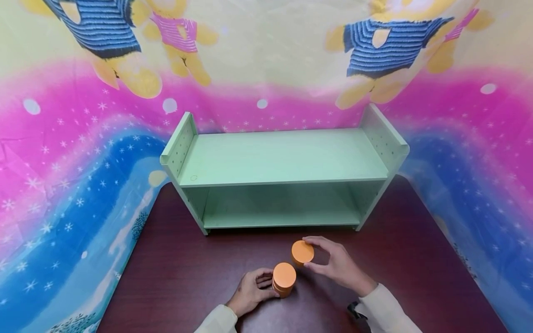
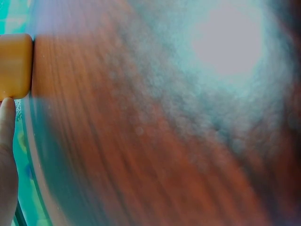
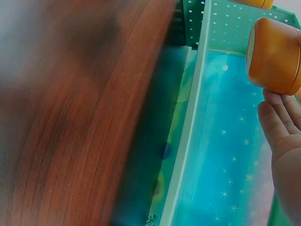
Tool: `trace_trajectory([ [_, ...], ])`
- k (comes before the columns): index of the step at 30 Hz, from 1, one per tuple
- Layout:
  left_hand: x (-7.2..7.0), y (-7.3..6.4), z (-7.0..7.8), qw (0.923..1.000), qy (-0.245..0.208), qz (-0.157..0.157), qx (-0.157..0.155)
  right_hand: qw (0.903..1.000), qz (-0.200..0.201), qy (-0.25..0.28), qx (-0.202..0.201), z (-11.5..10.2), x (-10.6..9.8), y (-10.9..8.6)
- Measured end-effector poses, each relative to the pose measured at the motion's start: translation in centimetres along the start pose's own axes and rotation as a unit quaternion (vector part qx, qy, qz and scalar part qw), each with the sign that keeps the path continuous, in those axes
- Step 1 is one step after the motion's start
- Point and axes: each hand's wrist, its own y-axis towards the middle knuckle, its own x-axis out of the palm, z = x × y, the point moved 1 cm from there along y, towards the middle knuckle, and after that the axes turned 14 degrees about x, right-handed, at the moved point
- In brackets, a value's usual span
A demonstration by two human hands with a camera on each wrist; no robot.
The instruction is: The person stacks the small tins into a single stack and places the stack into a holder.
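A round orange jar (image 1: pixel 284 276) with a smooth flat top and a seam round its side stands near the front of the table. My left hand (image 1: pixel 250 292) grips it from the left, thumb on the near side and fingers on the far side. Just beyond it, up and to the right, my right hand (image 1: pixel 339 263) holds a second orange jar (image 1: pixel 302 252) between thumb and fingers. In the right wrist view this jar (image 3: pixel 273 56) appears tipped sideways, with a pale end and fingertips against its side. The left wrist view catches one finger (image 2: pixel 7 125) against an orange jar (image 2: pixel 15 66).
A pale green two-level shelf (image 1: pixel 275 157) with raised side panels stands at the back of the dark red-brown table (image 1: pixel 175 273). Behind and along both sides hangs a printed cloth (image 1: pixel 266 60) with bears and snowflakes. A dark band (image 1: pixel 357 311) shows at the right cuff.
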Motion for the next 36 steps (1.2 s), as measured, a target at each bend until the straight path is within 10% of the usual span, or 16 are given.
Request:
trace_trajectory([
  [36,-0.1,0.0,0.0,0.9999,-0.006,-0.005,0.007,0.9956,-0.007,0.035,-0.087,-2.3,0.1,-0.2],
])
